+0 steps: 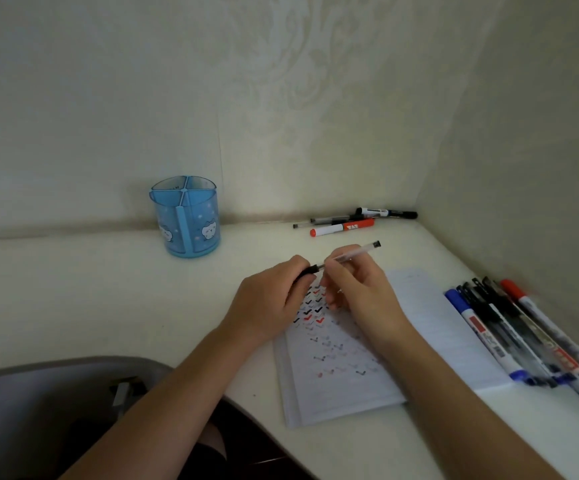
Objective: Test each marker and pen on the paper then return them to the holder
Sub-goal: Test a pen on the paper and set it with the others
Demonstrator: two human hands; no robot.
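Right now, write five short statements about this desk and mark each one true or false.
1. The left hand and the right hand both hold one clear pen above the paper. True.
2. The blue holder is packed with pens. False: no pen sticks out of it.
3. The paper already bears red and black check marks. True.
4. The row of pens on the right stands upright in a cup. False: it lies flat beside the paper.
5. A red marker lies beyond the paper, apart from the holder. True.
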